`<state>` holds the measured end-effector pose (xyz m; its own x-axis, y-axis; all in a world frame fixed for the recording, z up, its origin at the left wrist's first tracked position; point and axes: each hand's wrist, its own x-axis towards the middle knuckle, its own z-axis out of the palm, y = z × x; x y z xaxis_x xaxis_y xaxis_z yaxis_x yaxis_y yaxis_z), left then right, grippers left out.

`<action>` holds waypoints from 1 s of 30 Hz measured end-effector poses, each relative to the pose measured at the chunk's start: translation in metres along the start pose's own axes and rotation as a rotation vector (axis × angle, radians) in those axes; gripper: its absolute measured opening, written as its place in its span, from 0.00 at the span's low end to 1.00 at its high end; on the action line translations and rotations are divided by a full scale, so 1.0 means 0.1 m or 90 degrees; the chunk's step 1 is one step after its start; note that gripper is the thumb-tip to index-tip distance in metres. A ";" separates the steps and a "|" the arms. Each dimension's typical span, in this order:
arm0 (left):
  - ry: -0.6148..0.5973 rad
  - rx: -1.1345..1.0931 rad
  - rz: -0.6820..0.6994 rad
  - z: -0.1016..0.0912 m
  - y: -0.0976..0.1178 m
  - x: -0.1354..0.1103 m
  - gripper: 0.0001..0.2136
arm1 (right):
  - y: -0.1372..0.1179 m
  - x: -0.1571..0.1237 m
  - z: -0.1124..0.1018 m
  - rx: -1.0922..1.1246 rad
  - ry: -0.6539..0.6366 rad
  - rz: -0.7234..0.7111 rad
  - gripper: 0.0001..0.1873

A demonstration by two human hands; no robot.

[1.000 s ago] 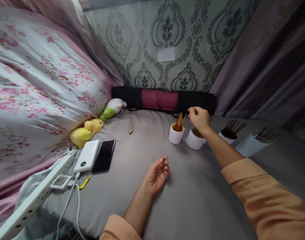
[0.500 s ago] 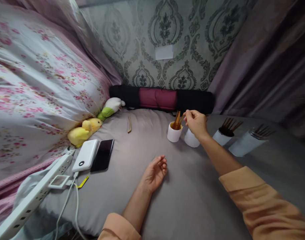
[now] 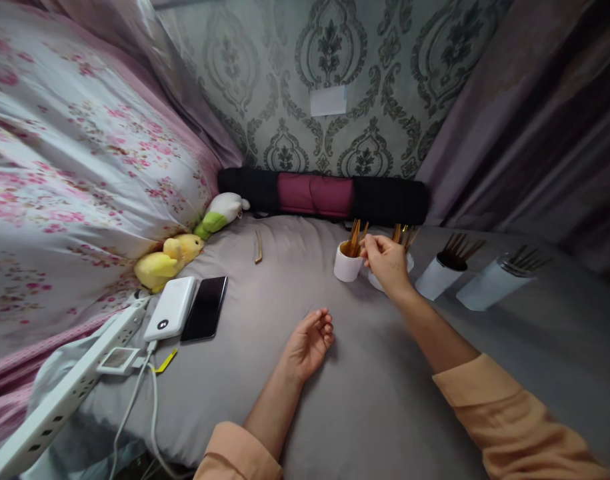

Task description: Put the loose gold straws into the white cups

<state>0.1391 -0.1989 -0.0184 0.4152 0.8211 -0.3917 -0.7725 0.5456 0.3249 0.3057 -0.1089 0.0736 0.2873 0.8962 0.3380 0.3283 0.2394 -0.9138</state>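
Observation:
My right hand (image 3: pixel 389 265) is closed in a pinch on a thin brown stick (image 3: pixel 365 229) at the right rim of a small white cup (image 3: pixel 348 269). The stick's lower end is hidden by the fingers and rim. More brown sticks (image 3: pixel 353 240) stand in that cup. Behind my hand, partly covered, is a second white cup (image 3: pixel 409 261) with sticks showing over its top. My left hand (image 3: pixel 309 343) rests palm up on the grey sheet (image 3: pixel 365 400), its fingers loosely curled and holding nothing.
Two more white containers (image 3: pixel 437 277) (image 3: pixel 492 287) with dark sticks lean at the right. A curved stick (image 3: pixel 258 248) lies on the sheet. Left are a phone (image 3: pixel 205 310), power bank (image 3: pixel 171 307), power strip (image 3: pixel 79 387) and plush toys (image 3: pixel 167 263). A black and maroon roll (image 3: pixel 315 195) lies by the wall.
My right hand has moved a little left and down, its fingertips now at the white cup's rim. Sticks in the second cup have come into view. The left hand is still.

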 end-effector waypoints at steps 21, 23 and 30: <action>-0.002 0.035 0.024 0.03 -0.01 -0.02 0.06 | 0.59 -0.69 0.36 0.047 -0.094 0.159 0.23; -0.010 0.042 0.029 0.02 -0.01 -0.03 0.07 | 0.65 -0.72 0.38 0.037 -0.097 0.162 0.23; -0.023 0.054 0.042 0.01 -0.03 -0.02 0.08 | 0.80 -0.75 0.42 0.001 -0.090 0.138 0.24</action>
<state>0.1412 -0.2017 -0.0176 0.3828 0.8607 -0.3357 -0.7559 0.5007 0.4217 0.2728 -0.1412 -0.0339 0.2214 0.9701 0.0995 0.2711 0.0368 -0.9618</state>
